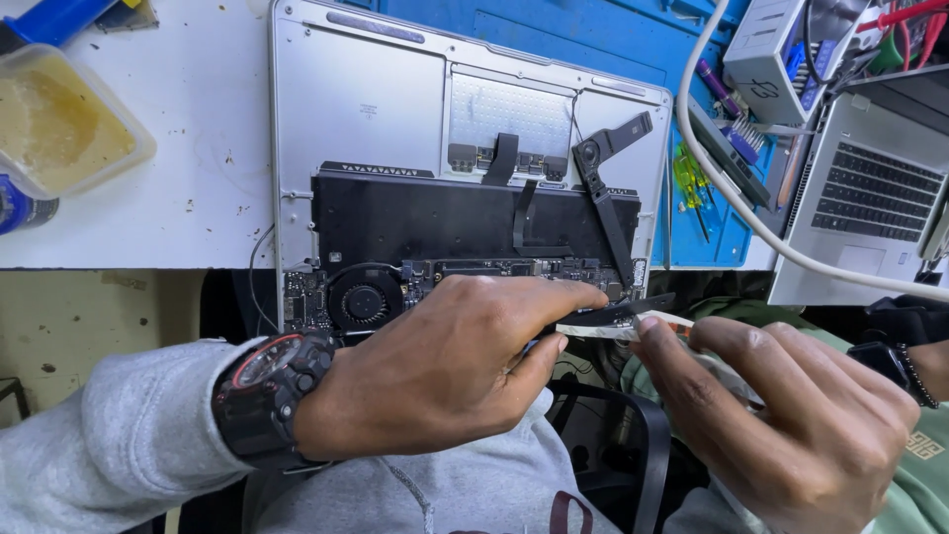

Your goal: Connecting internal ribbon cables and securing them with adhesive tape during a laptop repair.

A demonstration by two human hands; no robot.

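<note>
The laptop (395, 129) lies opened on the counter (198, 188) with its back cover already off, the black battery and fan bared, and a loosened black strip part (613, 313) at its near right corner. The left hand (445, 371) pinches that strip, and the right hand's (791, 415) fingers (682, 341) pinch a white slip against it. Room is tight: the laptop overhangs the counter edge above the person's lap, with a white cable (751, 222) and a second laptop (870, 198) just right of it.

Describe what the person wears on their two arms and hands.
The left hand is bare, and its arm wears a loose light grey sweatshirt sleeve with a chunky black wristwatch that has a red ring around its round face. The right hand is bare too, with a black watch and a thin dark beaded bracelet at the wrist. No gloves or rings show.
</note>
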